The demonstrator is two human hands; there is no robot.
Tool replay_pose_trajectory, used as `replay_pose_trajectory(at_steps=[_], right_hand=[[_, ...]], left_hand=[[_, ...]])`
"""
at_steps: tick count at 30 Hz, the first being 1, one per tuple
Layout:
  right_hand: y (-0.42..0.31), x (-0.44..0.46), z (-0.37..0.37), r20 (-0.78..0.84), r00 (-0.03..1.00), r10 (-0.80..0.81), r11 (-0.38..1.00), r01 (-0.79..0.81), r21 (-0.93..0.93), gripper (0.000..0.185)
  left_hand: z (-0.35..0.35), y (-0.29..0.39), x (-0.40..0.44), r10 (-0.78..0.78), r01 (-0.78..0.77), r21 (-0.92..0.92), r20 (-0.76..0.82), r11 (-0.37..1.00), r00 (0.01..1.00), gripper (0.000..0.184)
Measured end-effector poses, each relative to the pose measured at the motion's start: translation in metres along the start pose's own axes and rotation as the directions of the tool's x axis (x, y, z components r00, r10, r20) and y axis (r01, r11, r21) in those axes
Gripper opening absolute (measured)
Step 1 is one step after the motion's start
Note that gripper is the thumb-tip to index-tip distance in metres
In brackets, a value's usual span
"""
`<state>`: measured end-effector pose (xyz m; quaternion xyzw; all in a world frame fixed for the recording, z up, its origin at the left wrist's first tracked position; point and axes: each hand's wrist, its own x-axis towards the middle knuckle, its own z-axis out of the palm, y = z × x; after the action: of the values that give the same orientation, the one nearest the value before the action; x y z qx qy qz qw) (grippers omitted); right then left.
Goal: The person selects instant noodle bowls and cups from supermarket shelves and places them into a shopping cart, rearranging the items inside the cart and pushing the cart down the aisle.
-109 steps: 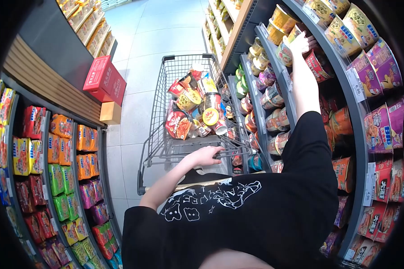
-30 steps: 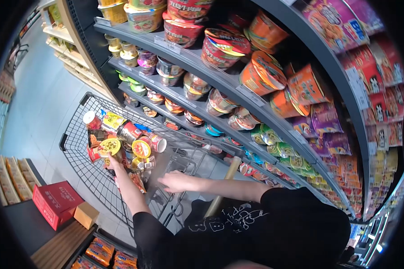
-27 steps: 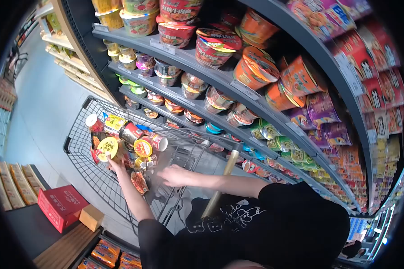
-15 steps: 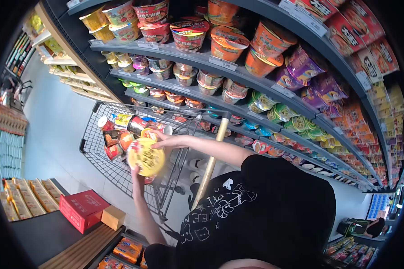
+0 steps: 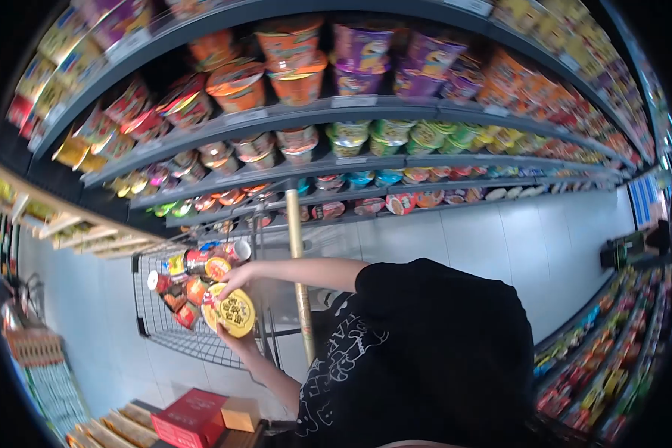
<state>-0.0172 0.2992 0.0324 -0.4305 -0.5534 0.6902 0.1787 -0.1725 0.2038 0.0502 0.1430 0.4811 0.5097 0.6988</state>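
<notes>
A yellow-lidded instant noodle bowl [image 5: 235,312] is held over the shopping cart [image 5: 173,342], its printed lid facing up toward me. My left hand [image 5: 235,342] grips the bowl's near lower edge, fingers partly hidden beneath it. At the opposite edge, my right hand [image 5: 237,278] is closed on the rim. Just beyond the hands, several packages lie in the cart: an orange-lidded tub [image 5: 217,268], a white-topped red cup [image 5: 154,281], a red packet [image 5: 186,316] and a can-shaped container [image 5: 240,251].
The cart handle [image 5: 300,269] crosses in front of my body. Long shelves [image 5: 269,119] of noodle bowls and cups run along the right side. A red box [image 5: 192,418] and a small tan box [image 5: 240,413] stand at the lower left. A person [image 5: 657,237] is at the far right edge.
The view has swung, so the shelves now run more level across the top and more floor shows. Both hands still hold the noodle bowl, now turned slightly.
</notes>
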Motion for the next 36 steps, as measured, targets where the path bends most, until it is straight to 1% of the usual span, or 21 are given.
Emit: replay_pose_trajectory(at_steps=[1,2,3,8,10,12,14,15,16,18,19,22,24,26,27,28,30,31,32,34,36], right_hand=[[-0.011,-0.012,-0.002,0.084,0.995,0.047,0.998,-0.05,0.036,0.061],[-0.015,-0.018,-0.002,0.121,0.992,0.027,0.999,-0.031,0.034,0.062],[-0.019,-0.025,-0.001,0.091,0.994,0.058,0.998,-0.059,0.005,0.065],[0.0,-0.02,0.008,0.02,0.996,0.084,0.996,-0.083,-0.026,0.072],[0.005,-0.022,0.01,-0.011,0.999,0.032,0.999,-0.032,-0.008,0.076],[0.004,-0.032,0.007,-0.025,1.0,0.016,1.0,-0.016,-0.008,0.074],[-0.001,-0.044,0.004,0.016,0.997,0.078,0.977,-0.08,0.196,0.071],[0.003,-0.045,0.002,0.003,0.992,0.123,0.955,-0.119,0.27,0.071],[0.005,-0.046,0.005,-0.116,0.991,0.061,0.954,-0.024,0.298,0.055],[-0.009,-0.074,0.008,-0.137,0.988,0.065,0.884,0.006,0.467,0.057],[-0.02,-0.094,0.008,-0.111,0.993,0.045,0.871,0.015,0.491,0.059],[0.027,-0.058,0.008,-0.115,0.993,0.025,0.894,0.029,0.447,0.061],[0.043,-0.05,0.009,-0.054,0.998,-0.015,0.905,0.037,0.424,0.059],[0.032,-0.08,0.01,-0.093,0.992,0.089,0.93,-0.05,0.363,0.067],[0.029,-0.087,0.012,-0.146,0.983,0.111,0.947,-0.06,0.315,0.069],[0.033,-0.088,0.012,-0.101,0.992,0.077,0.938,-0.038,0.346,0.072],[0.025,-0.108,0.014,-0.095,0.995,-0.002,0.937,0.035,0.349,0.073],[0.008,-0.132,0.018,-0.171,0.985,0.001,0.945,0.055,0.323,0.071],[0.024,-0.122,0.018,-0.171,0.985,-0.034,0.948,0.086,0.305,0.07],[0.026,-0.134,0.02,-0.23,0.973,0.013,0.984,0.029,0.175,0.063],[0.024,-0.151,0.023,-0.317,0.948,-0.005,0.99,0.05,0.134,0.066]], left_hand=[[0.006,-0.001,-0.005,-0.016,0.014,-0.023,-0.061,1.0,0.998,0.056],[0.009,-0.002,-0.009,-0.03,0.024,-0.048,-0.125,0.999,0.992,0.056],[-0.011,-0.011,0.007,-0.017,0.004,-0.153,-0.09,0.988,0.996,0.055],[-0.006,-0.014,-0.004,0.008,-0.023,-0.156,-0.097,0.987,0.995,0.054],[-0.004,-0.013,-0.011,-0.012,-0.015,-0.203,-0.13,0.979,0.992,0.054],[0.002,-0.009,-0.021,-0.016,-0.017,-0.196,-0.164,0.98,0.986,0.054],[0.0,-0.007,-0.026,0.128,-0.128,-0.05,-0.01,0.991,0.992,0.052],[0.001,-0.01,-0.032,0.218,-0.216,0.039,-0.057,0.976,0.974,0.052],[0.0,-0.011,-0.033,0.278,-0.271,0.088,-0.076,0.959,0.958,0.052],[0.003,-0.014,-0.04,0.354,-0.347,0.175,-0.01,0.921,0.935,0.055],[0.002,-0.016,-0.041,0.359,-0.354,0.184,0.007,0.917,0.933,0.054],[0.009,-0.023,-0.055,0.35,-0.339,0.201,-0.019,0.919,0.937,0.055],[0.007,-0.027,-0.059,0.326,-0.314,0.192,-0.034,0.93,0.945,0.057],[0.023,-0.027,-0.078,0.208,-0.174,0.256,-0.112,0.951,0.972,0.058],[-0.005,-0.041,-0.058,0.239,-0.215,0.219,-0.09,0.952,0.967,0.059],[-0.014,-0.047,-0.057,0.25,-0.227,0.208,-0.092,0.952,0.964,0.059],[-0.021,-0.057,-0.057,0.253,-0.213,0.321,-0.088,0.923,0.964,0.06],[-0.029,-0.063,-0.055,0.255,-0.221,0.348,-0.057,0.911,0.965,0.058],[-0.032,-0.069,-0.055,0.253,-0.216,0.358,-0.059,0.909,0.966,0.055],[-0.036,-0.079,-0.054,0.241,-0.207,0.373,-0.048,0.905,0.969,0.056],[-0.032,-0.089,-0.061,0.237,-0.196,0.318,-0.097,0.928,0.967,0.055]])
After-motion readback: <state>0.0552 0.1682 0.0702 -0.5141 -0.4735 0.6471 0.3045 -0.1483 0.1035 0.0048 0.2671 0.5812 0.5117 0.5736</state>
